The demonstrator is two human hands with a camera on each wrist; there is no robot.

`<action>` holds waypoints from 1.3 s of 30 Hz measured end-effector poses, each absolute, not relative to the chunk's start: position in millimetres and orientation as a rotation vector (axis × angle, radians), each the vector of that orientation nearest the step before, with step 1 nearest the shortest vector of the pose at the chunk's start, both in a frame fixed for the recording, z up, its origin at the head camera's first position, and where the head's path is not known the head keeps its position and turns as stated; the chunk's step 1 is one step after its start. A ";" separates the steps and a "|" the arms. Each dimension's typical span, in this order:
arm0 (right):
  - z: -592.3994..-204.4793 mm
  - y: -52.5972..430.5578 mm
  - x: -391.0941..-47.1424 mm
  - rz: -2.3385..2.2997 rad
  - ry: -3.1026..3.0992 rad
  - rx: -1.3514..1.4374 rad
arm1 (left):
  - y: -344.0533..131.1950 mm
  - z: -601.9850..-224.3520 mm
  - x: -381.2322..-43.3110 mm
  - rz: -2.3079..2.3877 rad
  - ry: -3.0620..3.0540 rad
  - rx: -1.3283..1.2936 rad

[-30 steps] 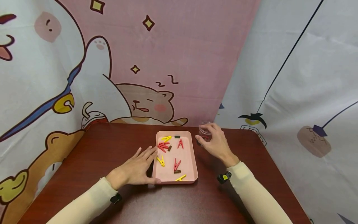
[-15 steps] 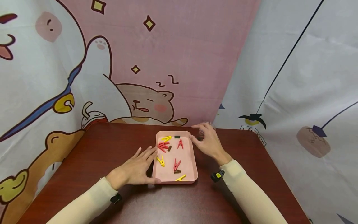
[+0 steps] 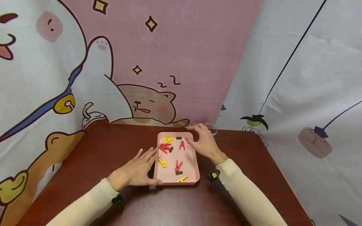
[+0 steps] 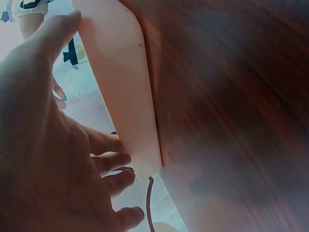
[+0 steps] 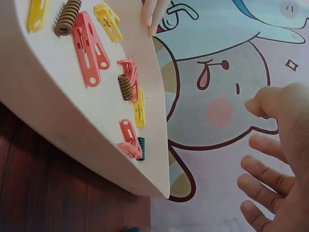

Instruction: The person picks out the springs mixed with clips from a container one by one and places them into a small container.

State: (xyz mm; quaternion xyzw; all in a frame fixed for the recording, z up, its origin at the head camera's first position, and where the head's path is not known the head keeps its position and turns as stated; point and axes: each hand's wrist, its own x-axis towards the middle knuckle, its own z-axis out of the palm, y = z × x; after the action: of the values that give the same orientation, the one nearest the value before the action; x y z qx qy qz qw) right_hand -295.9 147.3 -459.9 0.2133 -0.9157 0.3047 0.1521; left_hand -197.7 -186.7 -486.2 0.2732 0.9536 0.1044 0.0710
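Note:
A shallow pink tray [image 3: 189, 160] lies on the table with red clothespins [image 3: 182, 145], yellow clothespins [image 3: 162, 162] and several small ribbed pieces in it. The ribbed pieces are brown [image 3: 179, 173] or dark green [image 5: 141, 149]. My left hand [image 3: 135, 169] rests along the tray's left side, fingers spread at the rim and thumb at the near corner. In the head view my right hand [image 3: 205, 142] overlaps the tray's far right edge, thumb and fingers apart. Nothing sits between its fingers in the right wrist view.
Behind my right hand stands a clear round container [image 3: 214, 128], mostly hidden by it. The dark brown table [image 3: 118, 141] ends at a cartoon-printed cloth [image 3: 198, 62] at the back and right.
My right hand has moved left from the clear container to the tray's far right edge, uncovering part of the container's rim. The left hand stays at the tray.

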 end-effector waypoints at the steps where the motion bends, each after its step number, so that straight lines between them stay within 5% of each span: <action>1: -460.3 146.0 -296.7 0.868 -2.631 0.619 | -186.6 -486.2 -197.9 0.312 2.868 0.823; 39: -464.8 75.6 -306.2 0.653 -2.926 0.777 | -185.0 -481.2 -195.0 0.301 2.880 0.866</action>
State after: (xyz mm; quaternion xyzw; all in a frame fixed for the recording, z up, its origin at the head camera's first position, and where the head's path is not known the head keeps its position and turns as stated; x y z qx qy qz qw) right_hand -306.2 75.6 -464.8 0.2508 -0.9445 0.2109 0.0222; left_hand -195.0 -185.0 -481.2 0.2861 0.9512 0.0993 0.0596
